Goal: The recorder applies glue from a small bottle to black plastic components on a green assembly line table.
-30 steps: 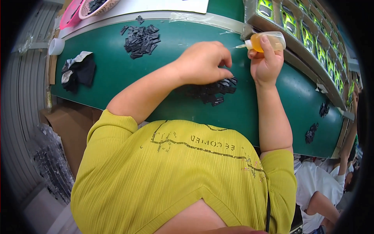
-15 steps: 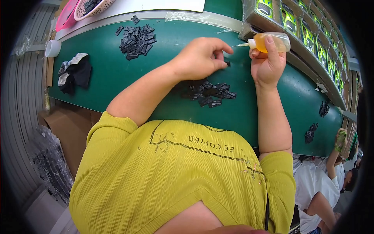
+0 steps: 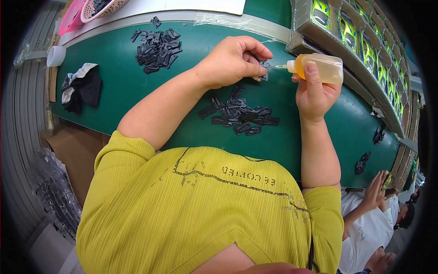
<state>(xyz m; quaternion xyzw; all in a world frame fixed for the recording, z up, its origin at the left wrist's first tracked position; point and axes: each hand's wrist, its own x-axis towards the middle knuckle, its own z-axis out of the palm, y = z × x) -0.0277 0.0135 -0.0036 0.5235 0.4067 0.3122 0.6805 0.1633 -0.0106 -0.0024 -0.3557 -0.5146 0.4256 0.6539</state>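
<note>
My left hand is closed, pinching a small dark plastic part between thumb and fingers above the green table. My right hand grips a clear squeeze bottle of amber liquid, lying nearly level. The bottle's thin needle tip points left and meets the small part, or comes very near it; I cannot tell whether they touch. Below my left hand lies a loose pile of black plastic parts. A larger, denser pile of black parts sits farther off to the left.
A black and grey cloth and a white cup are at the table's left. Pink baskets stand at the far left. A partitioned box of bright green items lines the far right. A co-worker works at lower right.
My left hand has turned, bringing the dark part up at its fingertips. The bottle has come down with its needle now at the part. The co-worker's hands have moved too.
</note>
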